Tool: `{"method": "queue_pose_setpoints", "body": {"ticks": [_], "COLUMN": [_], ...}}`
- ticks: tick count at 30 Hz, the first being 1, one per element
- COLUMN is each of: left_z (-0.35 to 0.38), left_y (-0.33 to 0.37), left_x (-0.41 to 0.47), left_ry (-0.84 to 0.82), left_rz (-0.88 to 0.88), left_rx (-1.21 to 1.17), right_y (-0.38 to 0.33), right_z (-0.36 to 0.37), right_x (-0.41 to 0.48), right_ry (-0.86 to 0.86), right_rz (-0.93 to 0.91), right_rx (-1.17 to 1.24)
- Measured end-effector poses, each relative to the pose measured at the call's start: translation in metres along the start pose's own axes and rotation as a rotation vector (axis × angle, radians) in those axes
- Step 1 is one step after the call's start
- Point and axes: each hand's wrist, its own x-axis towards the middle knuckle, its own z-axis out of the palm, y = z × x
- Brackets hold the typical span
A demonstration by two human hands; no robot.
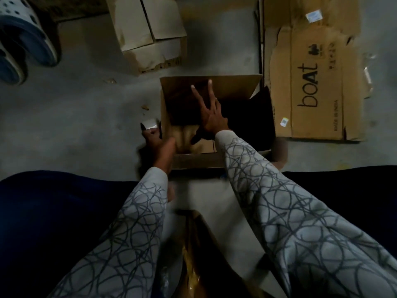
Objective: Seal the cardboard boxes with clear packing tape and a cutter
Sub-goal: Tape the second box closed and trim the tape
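Cardboard box (pixel 193 161) sat on the concrete floor (pixel 86 104) directly ahead of my knees, just left of a flattened carton (pixel 311 82) printed "boat". Status: unsealed. Its far flap stood upright, the interior was dark, no flap was folded across the top, and I saw no tape on any top seam.

A second box (pixel 148 29) lay beyond it. Its flaps were loose, one edge was torn, and it was likewise untaped as far as I could see. (Another piece of cardboard with a shiny yellowish strip lay low between my forearms; it was too dim to say whether that was a finished seam.)

My right hand (pixel 211 117) was over the open top, fingers straight and splayed with two in a wide V, holding nothing. I could not tell whether the palm touched an inner flap.

My left hand (pixel 155 139) was at the box's near-left corner, fingers curled round the tape roll (pixel 149 123), which was just outside the left wall.

No cutter was in view.

Judgement: this box was at an early stage. What remained was to fold the flaps down, run tape along the seam and cut it, then probably do the second box.
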Motion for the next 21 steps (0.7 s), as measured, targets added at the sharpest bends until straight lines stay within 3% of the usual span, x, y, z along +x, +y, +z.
{"method": "queue_pose_setpoints", "body": {"ticks": [8, 13, 17, 21], "left_z": [0.007, 0.019, 0.028, 0.026], "left_y": [0.004, -0.009, -0.030, -0.035], "left_x": [0.008, -0.009, -0.014, -0.005], "left_ry": [0.040, -0.385, -0.527, -0.437], "left_rz": [-0.047, -0.062, 0.049, 0.072], "left_rx": [-0.196, -0.046, 0.273, 0.252], "right_y": [0.026, 0.041, 0.050, 0.076], "right_z": [0.077, 0.111, 0.088, 0.039], "right_x": [-0.087, -0.128, -0.140, -0.141], "right_ry": [-0.051, -0.078, 0.406, 0.695], "right_rz": [-0.025, 0.079, 0.226, 0.530], "right_rx": [-0.055, -0.128, 0.075, 0.053]}}
